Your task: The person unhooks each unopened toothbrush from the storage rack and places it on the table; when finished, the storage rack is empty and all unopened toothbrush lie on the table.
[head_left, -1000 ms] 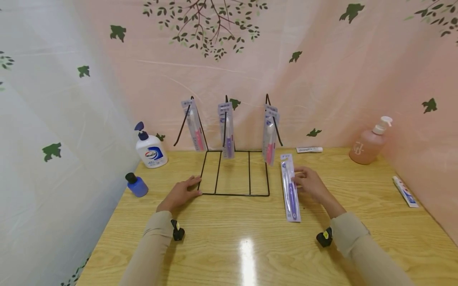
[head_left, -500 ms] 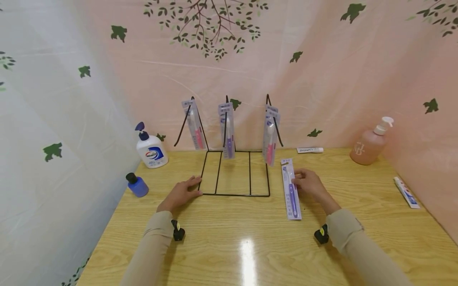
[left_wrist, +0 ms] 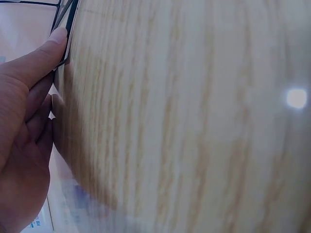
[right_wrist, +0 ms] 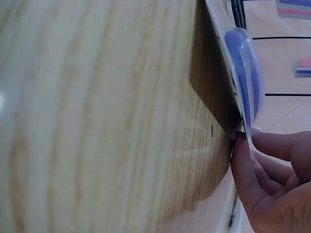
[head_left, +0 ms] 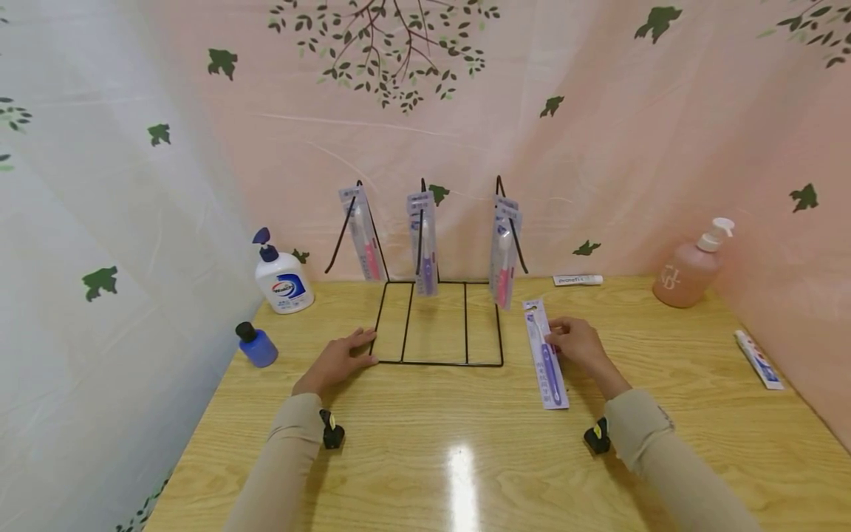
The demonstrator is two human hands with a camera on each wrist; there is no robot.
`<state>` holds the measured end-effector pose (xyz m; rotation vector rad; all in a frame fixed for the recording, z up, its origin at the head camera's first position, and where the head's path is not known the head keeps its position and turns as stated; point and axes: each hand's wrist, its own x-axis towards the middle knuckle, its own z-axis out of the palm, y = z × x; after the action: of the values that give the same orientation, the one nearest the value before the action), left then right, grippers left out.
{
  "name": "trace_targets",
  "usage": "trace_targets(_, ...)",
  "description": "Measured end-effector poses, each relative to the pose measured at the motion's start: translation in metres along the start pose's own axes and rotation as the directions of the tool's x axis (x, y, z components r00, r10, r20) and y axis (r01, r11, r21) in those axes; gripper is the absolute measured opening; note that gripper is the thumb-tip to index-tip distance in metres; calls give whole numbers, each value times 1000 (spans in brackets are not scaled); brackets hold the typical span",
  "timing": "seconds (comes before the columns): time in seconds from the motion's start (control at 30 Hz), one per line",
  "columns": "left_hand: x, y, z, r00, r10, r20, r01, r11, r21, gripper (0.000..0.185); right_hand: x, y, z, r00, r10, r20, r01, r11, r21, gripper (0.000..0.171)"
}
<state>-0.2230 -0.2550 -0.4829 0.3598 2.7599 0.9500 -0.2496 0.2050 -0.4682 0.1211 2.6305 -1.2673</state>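
A blister-packed purple toothbrush (head_left: pixel 550 362) is tilted a little off the table to the right of a black wire display rack (head_left: pixel 439 363). My right hand (head_left: pixel 581 346) pinches the pack's right edge between thumb and fingers; the right wrist view shows the purple handle (right_wrist: pixel 243 73) under clear plastic. At the rack's front left corner rests my left hand (head_left: pixel 337 360), its thumb and fingers extended against the wire. More packaged toothbrushes hang on the rack: a pink one (head_left: pixel 364 240) at left, purple-handled packs (head_left: pixel 427 258) in the middle, and pink-handled packs (head_left: pixel 503 266) at right.
At left stand a white pump bottle (head_left: pixel 284 284) and a small blue bottle (head_left: pixel 258 347). A pink pump bottle (head_left: pixel 688 277) is at back right. Toothpaste tubes lie behind the right hand (head_left: pixel 578 280) and at the right edge (head_left: pixel 759 360). A patterned curtain (head_left: pixel 465 140) backs the table.
The held toothbrush pack has lowered slightly and shifted a little to the right, its upper end coming nearer me and its face turning. My left hand and the rack stay in place.
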Motion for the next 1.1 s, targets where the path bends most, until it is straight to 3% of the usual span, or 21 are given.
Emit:
trace_targets(0.43, -1, 3, 0, 1000, -14, -3, 14, 1000, -7, 62, 1, -4, 1, 999, 36, -31, -38, 998, -54, 39)
trace_targets(0.8, 0, 2, 0, 1000, -25, 4, 25, 1000, -4, 62, -7, -4, -3, 997, -12, -75, 5, 995, -95, 36)
trace_targets(0.97, 1, 0, 1, 1000, -22, 4, 22, 1000, -6, 63, -17, -10, -4, 988, -119, -94, 109, 989, -103, 36)
trace_targets(1.1, 1, -1, 1, 1000, -20, -2, 20, 1000, -2, 63, -28, -26, 2, 961, -258, -103, 253, 965, -65, 36)
